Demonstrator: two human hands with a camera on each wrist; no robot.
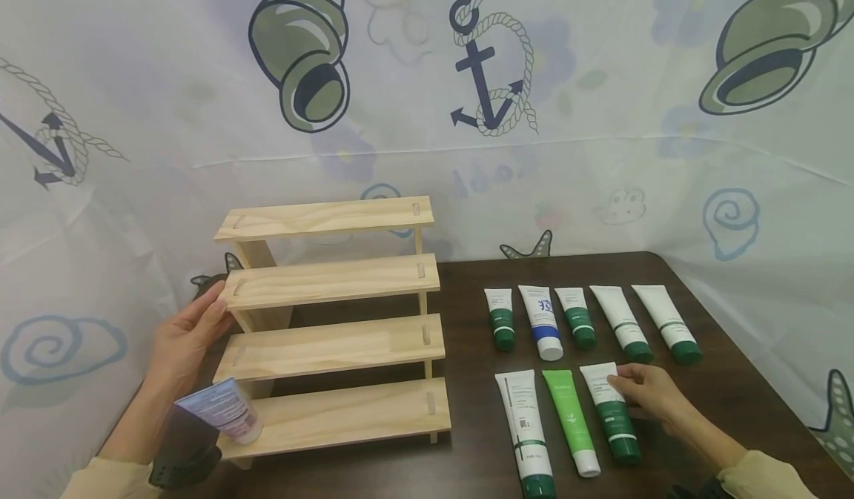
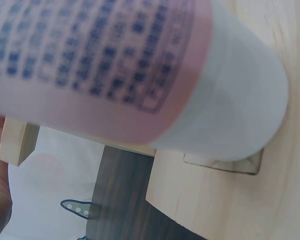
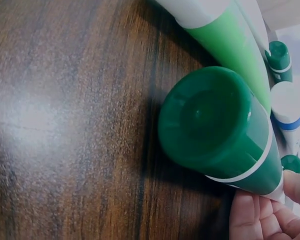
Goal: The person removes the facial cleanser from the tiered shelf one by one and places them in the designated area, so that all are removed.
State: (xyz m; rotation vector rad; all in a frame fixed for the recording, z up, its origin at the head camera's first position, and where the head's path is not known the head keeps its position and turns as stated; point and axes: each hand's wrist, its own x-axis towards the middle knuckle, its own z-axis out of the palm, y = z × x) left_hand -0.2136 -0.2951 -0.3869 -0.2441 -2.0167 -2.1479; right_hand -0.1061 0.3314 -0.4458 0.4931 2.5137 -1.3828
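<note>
A light wooden shelf rack [image 1: 333,284] with several tiers stands on the left of the table. My left hand [image 1: 190,343] grips the left end of its second shelf from the top. On the lowest shelf's left end, a lilac squeeze tube [image 1: 227,410] stands on its white cap, close to my left wrist and large in the left wrist view. My right hand [image 1: 654,399] pinches a white and green squeeze tube [image 1: 610,410] near its flat end, thumb on top. In the right wrist view its dark green cap [image 3: 205,120] faces the camera.
Beside the held tube lie a light green tube [image 1: 571,417] and a long white tube [image 1: 525,432]. Behind them is a row of several tubes, one with a blue band [image 1: 542,321]. Patterned cloth [image 1: 600,150] hangs behind the dark table [image 1: 460,299].
</note>
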